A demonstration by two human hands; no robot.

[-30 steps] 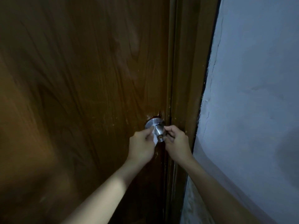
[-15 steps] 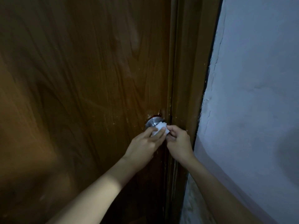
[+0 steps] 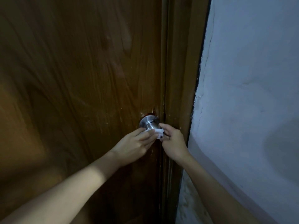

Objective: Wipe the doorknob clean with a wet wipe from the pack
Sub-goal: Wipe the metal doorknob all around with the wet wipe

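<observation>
The wiping step is on: the left hand [image 3: 135, 145] presses the wet wipe [image 3: 157, 133] on the doorknob [image 3: 149, 123]; the right hand [image 3: 173, 141] pinches its edge. Next, rub all around.

a dim room doorway inside a home is shown. this is suggested by a brown wood-grain door [image 3: 80, 78] fitted with a round metal doorknob [image 3: 148, 123], set in a matching wooden frame [image 3: 179, 78], and by a rough, pale painted wall [image 3: 250, 94] cracked along the frame's edge.
</observation>
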